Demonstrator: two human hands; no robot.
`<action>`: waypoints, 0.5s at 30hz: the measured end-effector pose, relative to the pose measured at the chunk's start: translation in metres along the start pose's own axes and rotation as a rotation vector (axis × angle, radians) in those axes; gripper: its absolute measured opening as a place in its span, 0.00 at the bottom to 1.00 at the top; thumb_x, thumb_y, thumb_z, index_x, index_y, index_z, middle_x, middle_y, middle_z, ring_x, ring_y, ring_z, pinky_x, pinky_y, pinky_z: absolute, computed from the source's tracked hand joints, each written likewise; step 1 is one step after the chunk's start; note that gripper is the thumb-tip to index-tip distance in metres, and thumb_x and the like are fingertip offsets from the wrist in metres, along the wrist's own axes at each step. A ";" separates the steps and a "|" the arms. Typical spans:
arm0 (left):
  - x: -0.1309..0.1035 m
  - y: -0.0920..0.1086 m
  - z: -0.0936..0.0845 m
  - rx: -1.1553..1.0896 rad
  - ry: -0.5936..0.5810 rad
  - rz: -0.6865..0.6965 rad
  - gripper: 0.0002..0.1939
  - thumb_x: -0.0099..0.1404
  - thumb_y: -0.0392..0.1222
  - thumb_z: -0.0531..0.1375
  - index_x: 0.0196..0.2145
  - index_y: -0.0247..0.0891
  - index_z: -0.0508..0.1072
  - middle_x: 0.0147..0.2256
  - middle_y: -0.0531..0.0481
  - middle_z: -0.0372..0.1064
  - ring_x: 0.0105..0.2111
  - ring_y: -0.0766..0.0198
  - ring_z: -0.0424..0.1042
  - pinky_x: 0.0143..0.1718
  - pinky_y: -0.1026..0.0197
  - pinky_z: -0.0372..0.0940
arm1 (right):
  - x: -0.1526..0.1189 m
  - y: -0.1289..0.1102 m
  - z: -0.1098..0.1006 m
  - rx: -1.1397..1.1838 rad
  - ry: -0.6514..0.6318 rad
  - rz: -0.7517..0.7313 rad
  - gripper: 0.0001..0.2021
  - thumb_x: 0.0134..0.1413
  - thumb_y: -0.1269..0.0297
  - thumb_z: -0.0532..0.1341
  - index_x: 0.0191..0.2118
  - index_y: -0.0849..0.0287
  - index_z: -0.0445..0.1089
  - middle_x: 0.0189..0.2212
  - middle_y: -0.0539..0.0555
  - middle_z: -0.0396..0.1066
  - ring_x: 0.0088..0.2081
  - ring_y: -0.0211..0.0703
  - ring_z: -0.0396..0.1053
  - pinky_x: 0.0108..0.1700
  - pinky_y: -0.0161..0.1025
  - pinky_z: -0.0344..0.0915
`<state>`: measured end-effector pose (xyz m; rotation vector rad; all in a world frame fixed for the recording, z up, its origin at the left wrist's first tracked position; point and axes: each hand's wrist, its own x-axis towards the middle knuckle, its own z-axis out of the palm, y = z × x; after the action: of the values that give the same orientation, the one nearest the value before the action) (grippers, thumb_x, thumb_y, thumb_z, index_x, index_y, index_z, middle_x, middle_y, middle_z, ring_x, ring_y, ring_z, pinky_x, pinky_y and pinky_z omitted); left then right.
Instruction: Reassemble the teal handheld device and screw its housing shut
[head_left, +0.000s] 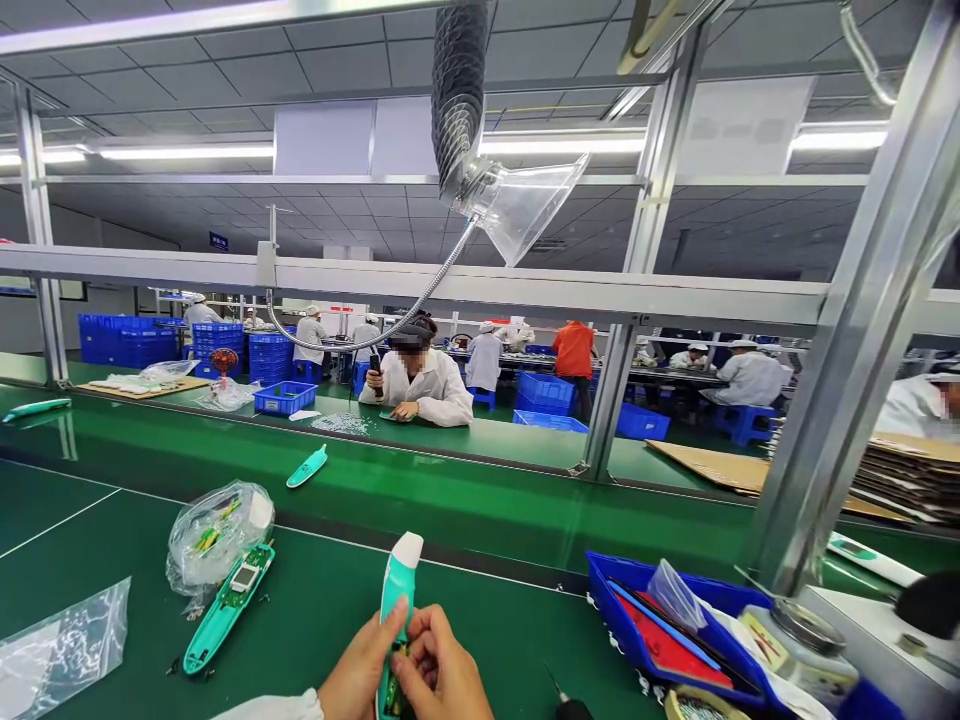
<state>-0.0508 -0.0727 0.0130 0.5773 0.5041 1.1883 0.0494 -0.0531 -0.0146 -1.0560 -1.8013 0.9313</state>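
Note:
A teal handheld device housing with a white tip stands tilted in front of me. My left hand is closed around its left side, the thumb lying along the teal shell. Bent fingers of my right hand pinch at the open lower part, where some yellow-green circuit board shows; the exact spot they grip is hidden. To the left lies an opened teal housing half with a circuit board, touching a clear plastic bag of small boards. Small dark screws are scattered around it.
A blue tray with a red piece and blue stick stands right, near a screwdriver and a lidded jar. Another teal housing lies on the green belt. A co-worker sits opposite. A clear fume hood hangs above.

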 end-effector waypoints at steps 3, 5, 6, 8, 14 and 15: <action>0.001 0.000 -0.004 0.047 0.007 0.008 0.21 0.44 0.46 0.68 0.32 0.33 0.65 0.26 0.50 0.67 0.30 0.63 0.69 0.36 0.61 0.62 | 0.000 0.006 0.004 0.123 -0.007 0.060 0.12 0.39 0.60 0.60 0.27 0.56 0.55 0.17 0.43 0.58 0.19 0.32 0.56 0.22 0.29 0.53; 0.002 0.003 -0.008 0.086 0.087 -0.005 0.24 0.42 0.43 0.69 0.35 0.33 0.65 0.30 0.47 0.68 0.31 0.61 0.70 0.37 0.59 0.63 | 0.000 0.007 0.005 0.262 0.010 0.123 0.15 0.36 0.59 0.62 0.30 0.56 0.55 0.16 0.43 0.59 0.18 0.32 0.57 0.23 0.30 0.55; 0.002 0.006 -0.010 0.112 0.141 0.000 0.25 0.42 0.41 0.69 0.37 0.34 0.64 0.33 0.46 0.68 0.33 0.59 0.70 0.37 0.59 0.63 | 0.000 0.008 0.006 0.322 0.037 0.161 0.17 0.35 0.58 0.62 0.31 0.57 0.55 0.16 0.42 0.59 0.18 0.32 0.58 0.23 0.30 0.55; 0.005 0.014 -0.014 0.183 0.233 0.031 0.25 0.43 0.36 0.66 0.40 0.34 0.63 0.40 0.42 0.66 0.37 0.57 0.70 0.37 0.58 0.64 | 0.001 0.011 0.007 0.368 0.118 0.222 0.19 0.38 0.54 0.60 0.34 0.57 0.54 0.15 0.42 0.59 0.17 0.33 0.58 0.21 0.31 0.55; 0.047 0.054 -0.038 0.958 0.428 0.126 0.14 0.59 0.36 0.51 0.44 0.33 0.59 0.32 0.47 0.66 0.25 0.67 0.68 0.26 0.63 0.64 | 0.006 0.024 0.012 0.084 0.231 0.168 0.12 0.46 0.54 0.52 0.32 0.57 0.58 0.12 0.43 0.57 0.15 0.35 0.56 0.20 0.32 0.52; 0.061 0.062 -0.041 1.023 0.468 0.117 0.14 0.60 0.38 0.51 0.44 0.31 0.59 0.29 0.48 0.66 0.24 0.66 0.67 0.25 0.63 0.63 | 0.006 0.025 0.012 0.022 0.224 0.143 0.11 0.46 0.55 0.52 0.32 0.57 0.59 0.12 0.44 0.58 0.15 0.35 0.56 0.21 0.33 0.52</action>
<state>-0.1031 0.0075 0.0187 1.2068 1.5303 1.1209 0.0439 -0.0401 -0.0398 -1.2370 -1.5444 0.8772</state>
